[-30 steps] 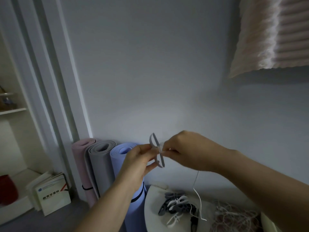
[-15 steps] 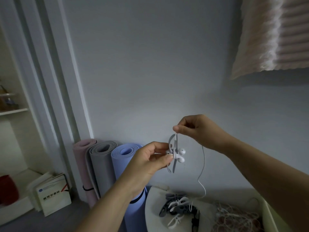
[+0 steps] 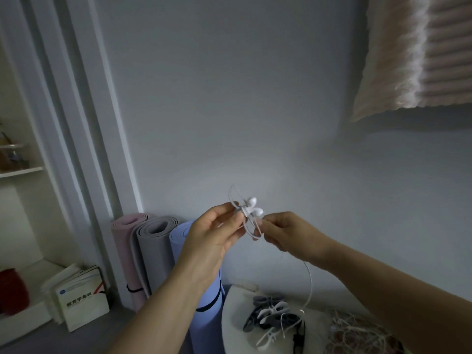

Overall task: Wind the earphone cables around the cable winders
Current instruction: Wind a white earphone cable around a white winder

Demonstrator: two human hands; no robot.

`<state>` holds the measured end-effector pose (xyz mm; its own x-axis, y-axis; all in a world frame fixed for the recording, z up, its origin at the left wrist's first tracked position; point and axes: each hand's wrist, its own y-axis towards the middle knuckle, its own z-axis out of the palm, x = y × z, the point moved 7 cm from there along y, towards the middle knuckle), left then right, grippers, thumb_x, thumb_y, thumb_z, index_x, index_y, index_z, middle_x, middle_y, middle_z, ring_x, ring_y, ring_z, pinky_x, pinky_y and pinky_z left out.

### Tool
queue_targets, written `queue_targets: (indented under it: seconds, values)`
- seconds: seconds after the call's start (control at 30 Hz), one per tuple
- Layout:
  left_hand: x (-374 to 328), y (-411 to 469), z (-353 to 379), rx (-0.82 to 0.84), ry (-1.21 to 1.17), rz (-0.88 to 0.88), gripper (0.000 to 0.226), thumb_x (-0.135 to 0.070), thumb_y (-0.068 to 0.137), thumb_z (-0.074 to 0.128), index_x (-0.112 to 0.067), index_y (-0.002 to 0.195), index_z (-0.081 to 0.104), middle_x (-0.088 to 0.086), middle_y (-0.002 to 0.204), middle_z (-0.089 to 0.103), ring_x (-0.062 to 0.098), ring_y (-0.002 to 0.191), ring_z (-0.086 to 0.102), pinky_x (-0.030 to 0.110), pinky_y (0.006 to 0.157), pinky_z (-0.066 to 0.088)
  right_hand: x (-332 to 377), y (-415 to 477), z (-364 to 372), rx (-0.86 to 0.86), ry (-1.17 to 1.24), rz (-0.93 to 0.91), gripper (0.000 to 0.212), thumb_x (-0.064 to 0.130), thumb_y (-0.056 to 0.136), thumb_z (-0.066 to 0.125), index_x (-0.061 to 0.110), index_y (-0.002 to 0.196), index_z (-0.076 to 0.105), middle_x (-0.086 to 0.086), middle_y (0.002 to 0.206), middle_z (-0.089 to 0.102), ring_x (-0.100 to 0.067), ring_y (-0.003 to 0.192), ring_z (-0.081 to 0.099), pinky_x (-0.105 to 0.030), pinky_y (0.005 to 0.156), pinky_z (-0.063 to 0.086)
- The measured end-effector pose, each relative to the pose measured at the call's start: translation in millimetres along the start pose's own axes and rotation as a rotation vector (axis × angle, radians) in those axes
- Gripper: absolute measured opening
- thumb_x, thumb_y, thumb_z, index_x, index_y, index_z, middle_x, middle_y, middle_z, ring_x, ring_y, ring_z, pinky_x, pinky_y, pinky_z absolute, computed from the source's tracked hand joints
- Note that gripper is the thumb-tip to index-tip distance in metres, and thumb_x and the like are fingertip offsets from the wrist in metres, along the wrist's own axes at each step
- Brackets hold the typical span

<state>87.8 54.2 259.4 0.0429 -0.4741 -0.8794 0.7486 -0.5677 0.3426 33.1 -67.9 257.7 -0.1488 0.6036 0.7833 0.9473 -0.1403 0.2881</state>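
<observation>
I hold a pale cable winder (image 3: 236, 200) up in front of the wall, pinched in my left hand (image 3: 217, 233). Two white earbuds (image 3: 255, 208) stick out from its middle. My right hand (image 3: 283, 233) pinches the white earphone cable (image 3: 310, 282) just below the winder, to its right. From there the cable hangs down in a curve to the white table (image 3: 235, 318). A heap of spare winders (image 3: 270, 318), grey, white and dark, lies on that table.
A tangle of white cables (image 3: 357, 333) fills a container at the table's right. Three rolled mats (image 3: 153, 251), pink, grey and blue, lean against the wall on the left. Books (image 3: 81, 300) and a red object (image 3: 11, 290) sit on a low shelf. A ribbed blanket (image 3: 419, 54) hangs top right.
My right hand has come down from above the winder to below it, carrying the cable round. The winder has tilted and the earbuds now point up and right.
</observation>
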Motion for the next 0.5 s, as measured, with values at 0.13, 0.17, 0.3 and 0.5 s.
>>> queue_targets:
  seconds: [0.13, 0.17, 0.3, 0.5]
  values:
    - [10.8, 5.1, -14.4, -0.113, -0.051, -0.099, 0.017, -0.006, 0.095, 0.052, -0.009, 0.097, 0.069, 0.002, 0.093, 0.076, 0.011, 0.086, 0.068, 0.019, 0.076, 0.056, 2.9, -2.4, 11.2, 0.085, -0.053, -0.009, 0.035, 0.025, 0.102, 0.038, 0.009, 0.105, 0.068, 0.012, 0.057, 0.042, 0.003, 0.045, 0.04, -0.008, 0.051, 0.032]
    - [15.2, 6.1, -18.1, -0.145, -0.088, -0.136, 0.017, -0.006, 0.095, 0.052, -0.01, 0.093, 0.069, 0.001, 0.089, 0.075, 0.01, 0.084, 0.068, 0.02, 0.078, 0.057, 3.2, -3.4, 13.8, 0.115, -0.06, 0.001, 0.034, 0.023, 0.102, 0.038, 0.006, 0.109, 0.067, 0.011, 0.06, 0.041, 0.003, 0.045, 0.04, -0.008, 0.051, 0.032]
    - [29.5, 7.0, -27.9, -0.239, -0.184, -0.235, 0.014, -0.005, 0.093, 0.055, -0.007, 0.087, 0.068, 0.005, 0.084, 0.07, 0.013, 0.08, 0.065, 0.023, 0.073, 0.059, 6.9, -5.8, 18.3, 0.183, -0.203, 0.017, 0.038, 0.025, 0.1, 0.043, -0.008, 0.111, 0.06, 0.001, 0.065, 0.038, -0.006, 0.053, 0.035, -0.01, 0.052, 0.031]
    - [35.3, 6.7, -30.1, -0.22, 0.014, -0.197, 0.018, -0.007, 0.095, 0.055, -0.008, 0.084, 0.07, -0.001, 0.079, 0.073, 0.007, 0.076, 0.068, 0.023, 0.076, 0.055, 5.5, -7.7, 13.4, 0.283, -0.327, 0.136, 0.036, 0.031, 0.098, 0.046, 0.004, 0.105, 0.069, -0.011, 0.075, 0.053, -0.017, 0.067, 0.043, -0.025, 0.064, 0.037]
